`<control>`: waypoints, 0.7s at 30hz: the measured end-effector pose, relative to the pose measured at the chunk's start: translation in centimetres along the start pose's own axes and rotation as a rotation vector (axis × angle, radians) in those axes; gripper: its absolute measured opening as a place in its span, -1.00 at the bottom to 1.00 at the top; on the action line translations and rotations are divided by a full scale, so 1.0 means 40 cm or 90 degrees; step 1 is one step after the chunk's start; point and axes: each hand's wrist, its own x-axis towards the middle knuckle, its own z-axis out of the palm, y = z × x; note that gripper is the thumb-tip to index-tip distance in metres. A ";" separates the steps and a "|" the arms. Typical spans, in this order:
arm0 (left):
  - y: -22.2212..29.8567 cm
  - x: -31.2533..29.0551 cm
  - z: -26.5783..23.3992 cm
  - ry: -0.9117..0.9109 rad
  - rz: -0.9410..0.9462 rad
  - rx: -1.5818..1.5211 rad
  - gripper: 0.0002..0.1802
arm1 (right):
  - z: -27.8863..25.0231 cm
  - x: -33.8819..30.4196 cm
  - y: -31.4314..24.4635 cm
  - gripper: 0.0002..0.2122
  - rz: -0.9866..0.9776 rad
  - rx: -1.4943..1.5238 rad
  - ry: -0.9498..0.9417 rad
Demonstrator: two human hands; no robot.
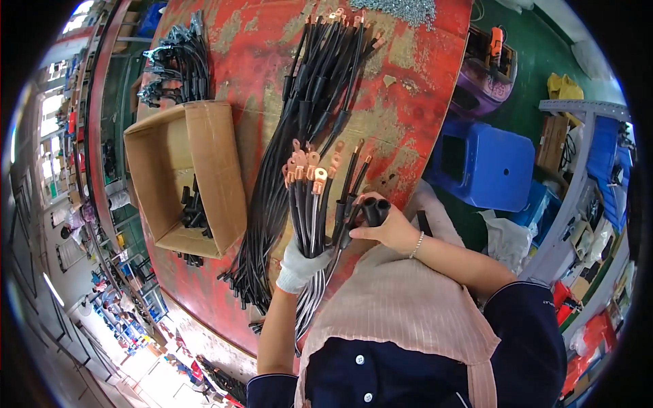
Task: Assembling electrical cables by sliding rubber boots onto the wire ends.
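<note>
My left hand (303,266), in a white glove, is closed round a bundle of black cables (307,216) with copper ring lugs (320,178) at their upper ends. My bare right hand (393,231), a bracelet at the wrist, grips a few short black rubber sleeves (374,211); their hollow ends show. Its thumb is against the right side of the held bundle, where a few cables have black sleeves (341,209) on them below their lugs. Part of the right fingers is hidden behind the sleeves. Beyond my hands, a larger pile of black cables (269,190) lies lengthwise on the table.
On the worn red table (408,88), an open cardboard box (216,177) at left holds loose black sleeves (194,214). Behind it lie short cables with clamps (180,64). Small metal parts (401,10) are heaped at the far edge. A blue stool (500,166) stands right of the table.
</note>
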 end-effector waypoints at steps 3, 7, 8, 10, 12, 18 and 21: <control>-0.013 0.008 -0.004 0.032 0.001 0.009 -0.75 | -0.027 0.015 0.034 -0.52 0.086 -0.029 0.008; -0.023 0.001 -0.009 0.045 -0.001 -0.003 -0.75 | -0.151 0.036 0.071 -0.56 0.081 -0.239 -0.005; -0.017 -0.002 -0.014 0.030 -0.010 -0.021 -0.75 | -0.183 0.029 0.067 -0.57 0.055 -0.239 0.002; 0.006 -0.005 -0.015 -0.004 -0.027 -0.058 -0.76 | -0.218 0.014 0.031 -0.58 0.039 -0.204 0.041; 0.002 -0.013 -0.012 0.003 -0.050 -0.069 -0.77 | -0.214 0.010 -0.022 -0.59 0.023 -0.067 0.064; 0.015 -0.022 0.005 0.017 -0.012 -0.006 -0.81 | -0.154 0.040 -0.167 -0.59 -0.090 0.070 0.038; -0.004 -0.031 0.000 0.011 -0.012 0.015 -0.82 | -0.137 0.058 -0.202 -0.62 -0.058 0.100 0.050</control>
